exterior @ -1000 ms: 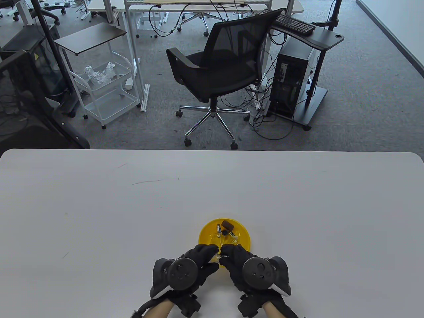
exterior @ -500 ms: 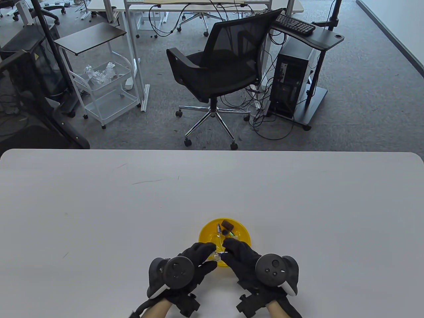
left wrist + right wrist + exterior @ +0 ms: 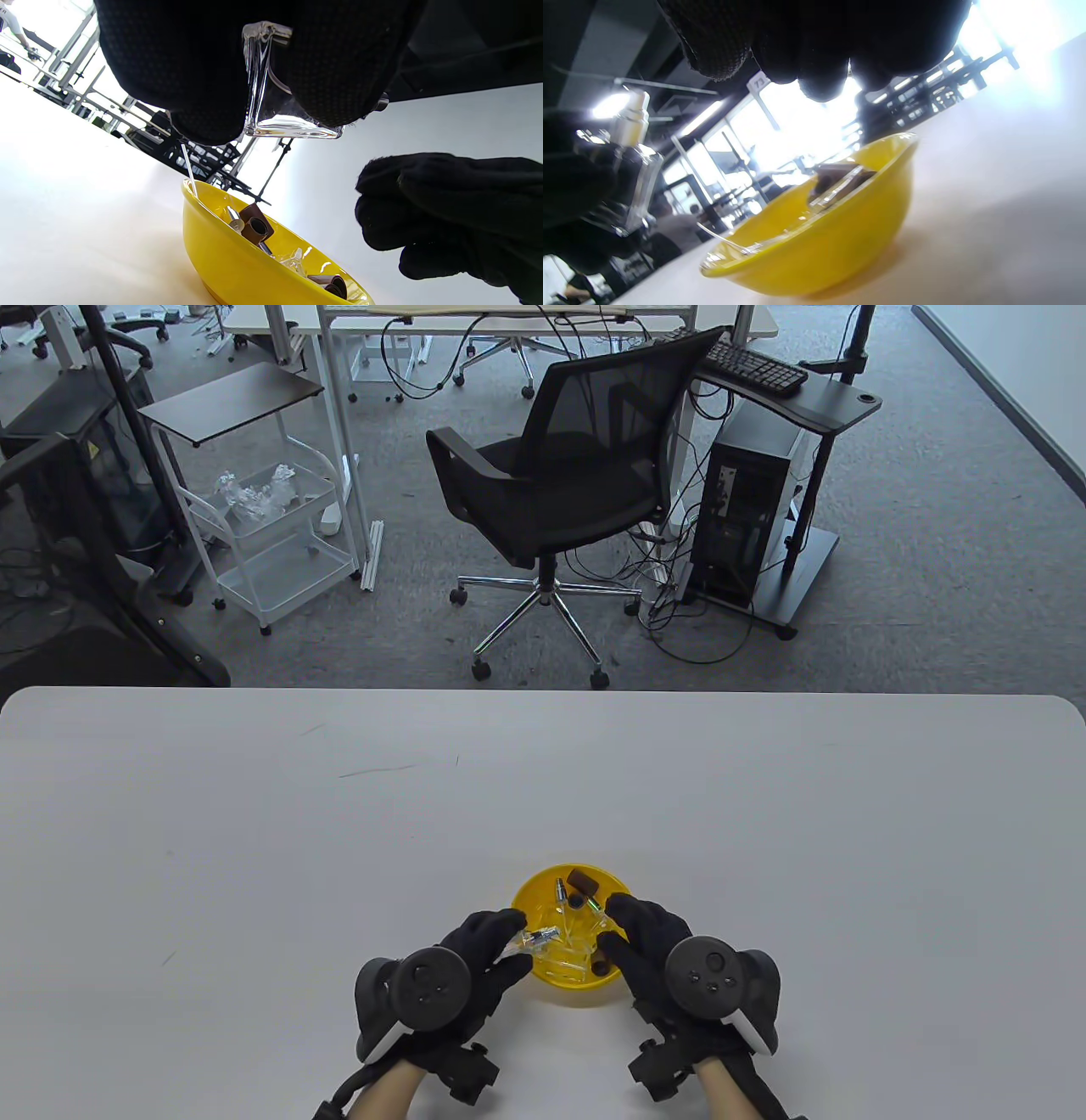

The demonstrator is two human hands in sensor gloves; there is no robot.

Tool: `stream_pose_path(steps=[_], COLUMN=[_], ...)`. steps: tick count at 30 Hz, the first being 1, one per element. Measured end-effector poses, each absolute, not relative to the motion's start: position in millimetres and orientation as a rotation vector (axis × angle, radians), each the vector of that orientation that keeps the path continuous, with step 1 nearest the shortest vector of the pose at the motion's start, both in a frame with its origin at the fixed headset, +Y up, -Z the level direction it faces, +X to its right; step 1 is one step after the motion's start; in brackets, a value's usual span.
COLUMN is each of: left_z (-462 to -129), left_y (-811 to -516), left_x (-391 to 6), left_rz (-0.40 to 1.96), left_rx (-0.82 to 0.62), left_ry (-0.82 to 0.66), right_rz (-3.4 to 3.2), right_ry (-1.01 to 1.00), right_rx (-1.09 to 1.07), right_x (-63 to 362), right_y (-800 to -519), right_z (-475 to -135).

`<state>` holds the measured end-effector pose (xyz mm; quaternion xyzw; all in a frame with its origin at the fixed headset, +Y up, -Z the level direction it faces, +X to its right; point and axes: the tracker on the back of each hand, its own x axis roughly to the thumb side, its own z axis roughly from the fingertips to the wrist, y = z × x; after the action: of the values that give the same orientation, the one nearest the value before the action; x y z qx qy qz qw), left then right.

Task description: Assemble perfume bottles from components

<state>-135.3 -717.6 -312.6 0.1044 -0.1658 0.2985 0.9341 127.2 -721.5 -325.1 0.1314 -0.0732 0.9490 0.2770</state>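
Spreading across the lower half of the table view, the white table (image 3: 254, 857) carries everything in play. Beyond its far edge, at about 12 o'clock from the bowl, stands a black office chair (image 3: 560, 475) on grey carpet.

The yellow bowl (image 3: 556, 980) sits near the table's front edge, between the two gloved hands. The left hand (image 3: 475, 959) lies at the bowl's 9 o'clock, fingers curled round a clear glass bottle (image 3: 534, 940) which it holds above the bowl's left rim. In the left wrist view the bottle (image 3: 271, 84) is pinched between thumb and fingers, its flat base showing below them; in the right wrist view a silver sprayer (image 3: 630, 120) sits on top of the bottle's neck (whether it is fully seated cannot be told).

The right hand (image 3: 653, 946) rests at the bowl's 3 o'clock, fingers loosely curled over the right rim. It appears to hold nothing, though its fingertips are partly hidden.

Inside the bowl, brown caps (image 3: 584, 882) lie toward 12 o'clock, another brown cap (image 3: 601, 965) toward 4 o'clock just by the right fingertips, and among them lie clear glass pieces and a thin dip tube (image 3: 189, 169) leaning over the rim.
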Motion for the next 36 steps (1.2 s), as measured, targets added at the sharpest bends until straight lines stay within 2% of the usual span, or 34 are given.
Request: stream_pose_path(steps=[7, 14, 25, 36], left_z=[-313, -313, -312, -314], left_y=[-717, -715, -716, -716], left_x=[-139, -141, -137, -142], left_rz=[0.631, 0.634, 0.601, 0.632], left_rx=[0.217, 0.216, 0.201, 0.193], left_ry=[-0.328, -0.321, -0.358, -0.341], right_rz=[2.892, 2.930, 2.924, 2.961], right_ry=[0.039, 0.272, 0.364, 0.328], right_rx=[0.404, 0.385, 0.348, 0.230], right_x=[110, 96, 88, 82], right_y=[-728, -730, -735, -734], right_z=[-341, -357, -367, -370])
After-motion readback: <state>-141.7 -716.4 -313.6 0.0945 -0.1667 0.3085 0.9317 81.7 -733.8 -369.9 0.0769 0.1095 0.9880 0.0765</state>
